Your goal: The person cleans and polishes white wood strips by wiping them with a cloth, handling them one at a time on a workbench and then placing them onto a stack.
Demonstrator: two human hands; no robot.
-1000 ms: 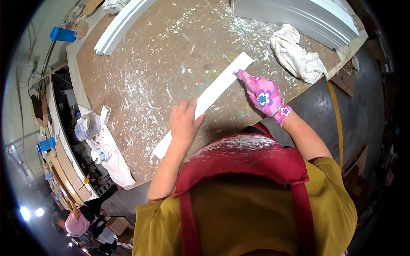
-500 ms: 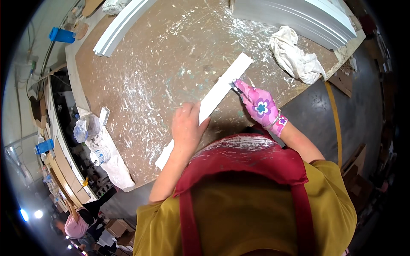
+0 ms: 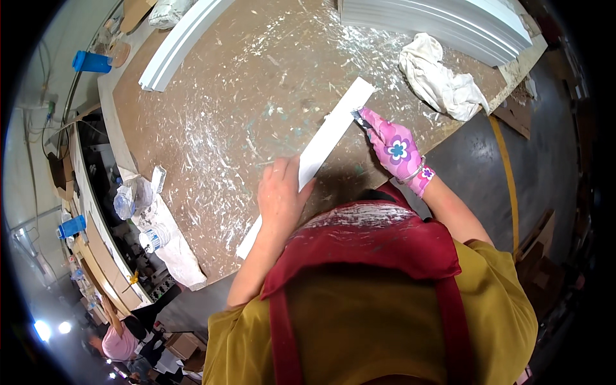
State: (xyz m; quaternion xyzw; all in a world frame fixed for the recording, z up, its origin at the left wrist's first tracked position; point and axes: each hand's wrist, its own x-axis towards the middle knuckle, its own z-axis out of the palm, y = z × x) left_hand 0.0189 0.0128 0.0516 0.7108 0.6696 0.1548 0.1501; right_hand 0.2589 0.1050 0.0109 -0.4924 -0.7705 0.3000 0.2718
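A long, flat white strip [image 3: 333, 133] lies diagonally across the paint-marked workbench. My bare left hand [image 3: 282, 190] grips it near the middle, fingers over one edge and thumb at the other. In a pink floral glove, my right hand [image 3: 395, 147] is closed around a small bladed hand tool [image 3: 357, 116] with a dark body and metal tip. That tip is at the strip's right edge, close to its far end; I cannot tell the tool's exact kind. Most of the tool is hidden by the glove.
White moulded profiles [image 3: 436, 29] lie stacked at the bench's far right, near a crumpled white cloth [image 3: 443, 80]. Another profile [image 3: 176, 48] stands far left. A white tub [image 3: 154, 237] and plastic bag [image 3: 131, 196] sit at the left edge. A person [image 3: 120, 342] is lower left.
My right hand has shifted slightly away along the strip's right edge toward its far end, with the tool. My left hand keeps its grip. The whole view has tilted a little.
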